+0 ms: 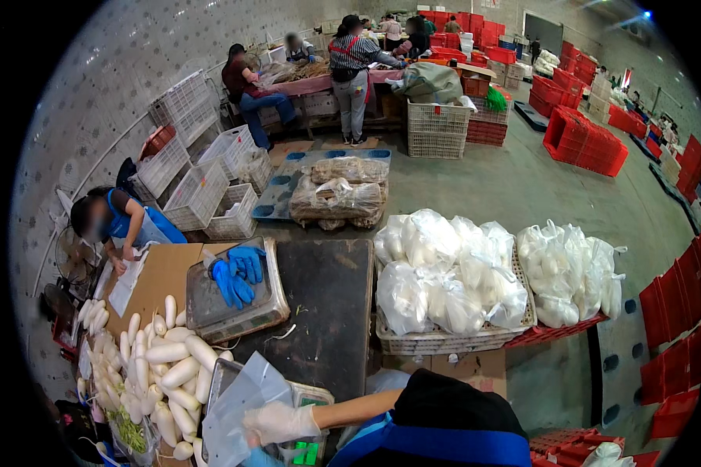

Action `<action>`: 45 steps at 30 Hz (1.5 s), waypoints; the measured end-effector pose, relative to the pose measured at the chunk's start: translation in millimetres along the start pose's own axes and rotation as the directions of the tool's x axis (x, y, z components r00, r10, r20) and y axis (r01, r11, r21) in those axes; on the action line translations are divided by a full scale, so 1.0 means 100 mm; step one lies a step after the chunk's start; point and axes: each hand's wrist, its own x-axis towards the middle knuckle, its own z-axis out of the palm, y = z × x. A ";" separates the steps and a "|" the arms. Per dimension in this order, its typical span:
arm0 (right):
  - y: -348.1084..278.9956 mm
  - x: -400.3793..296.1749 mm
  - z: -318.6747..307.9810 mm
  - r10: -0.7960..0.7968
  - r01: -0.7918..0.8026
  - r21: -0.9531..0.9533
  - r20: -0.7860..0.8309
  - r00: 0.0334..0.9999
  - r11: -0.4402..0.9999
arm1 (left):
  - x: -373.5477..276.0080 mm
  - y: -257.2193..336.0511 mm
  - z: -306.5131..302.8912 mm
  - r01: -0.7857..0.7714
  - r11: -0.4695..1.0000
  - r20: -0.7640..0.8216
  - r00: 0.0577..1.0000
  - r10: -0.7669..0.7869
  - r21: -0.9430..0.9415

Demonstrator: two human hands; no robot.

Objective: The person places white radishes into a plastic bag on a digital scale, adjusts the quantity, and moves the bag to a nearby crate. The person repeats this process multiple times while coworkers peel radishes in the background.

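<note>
My right hand (283,421), in a thin whitish glove, grips a translucent plastic bag (248,391) with small holes. The bag hangs over the metal tray of a weighing scale (216,382), whose display glows green beneath my wrist. A light-blue gloved shape at the bottom edge, just below, seems to be my left hand (261,457); its fingers are mostly cut off or hidden. Left of the bag lies a big heap of white radishes (172,362). Beyond the bag, blue gloves (235,274) rest on a second scale's tray (201,309).
Knotted bags of white radishes (438,292) fill a crate (444,344) at right, with more bags (561,274) beside it. A co-worker (134,219) handles a white bag at the cardboard-covered table's far left. Wrapped bundles (339,198) lie on a blue pallet (280,192). Red crates (677,315) stand far right.
</note>
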 end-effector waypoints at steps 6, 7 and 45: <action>0.17 0.16 -1.28 0.181 -0.351 -0.404 -0.401 0.898 0.845 | 0.12 -1.43 -0.75 0.315 0.730 -0.248 0.947 -0.202 0.607; 0.20 0.13 -1.46 0.120 -0.350 -0.371 -0.518 0.847 0.860 | 0.11 -1.61 -0.79 0.336 0.690 -0.248 0.942 -0.228 0.641; -0.18 1.08 -0.41 -0.311 0.471 -0.138 0.588 0.747 0.871 | -0.06 -0.05 -0.62 -0.106 0.943 -0.147 0.976 0.159 0.315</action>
